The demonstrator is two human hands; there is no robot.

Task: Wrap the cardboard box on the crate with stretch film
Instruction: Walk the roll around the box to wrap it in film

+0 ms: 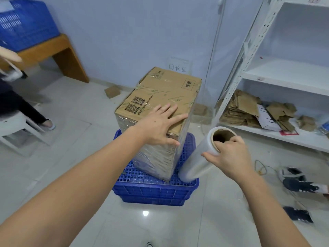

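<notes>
1. Box point(161, 97) stands upright on an upturned blue crate point(156, 190) at frame centre, on the pale tiled floor point(71, 122).
2. Film point(156, 157) already covers the box's sides, wrinkled and shiny; the top panel shows brown card with 2 QR codes and printed characters.
3. Left hand point(158, 125) lies flat on the near edge of the box top, fingers straight and spread wide, pointing to 1 o'clock, thumb down over the near side.
4. Right hand point(229, 154) grips the upper end of the roll point(201, 157), at 4 o'clock from the box; fingertips curl into the open cardboard core and the thumb presses the outer film.
5. The roll tilts, top toward 1 o'clock, its lower end at the crate's right rim, just beside the box's near right corner.
6. A white shelf point(284, 77) stands at 3 o'clock, with flattened cardboard point(249, 111) heaped on its lowest board.
7. At 10 o'clock a second blue crate point(26, 24) sits on a wooden bench point(58, 50).
8. Another person's leg point(26, 107) shows at 9 o'clock, beside a white stool point(16, 129).
9. Dark shoes point(299, 186) lie on the floor at 4 o'clock.
</notes>
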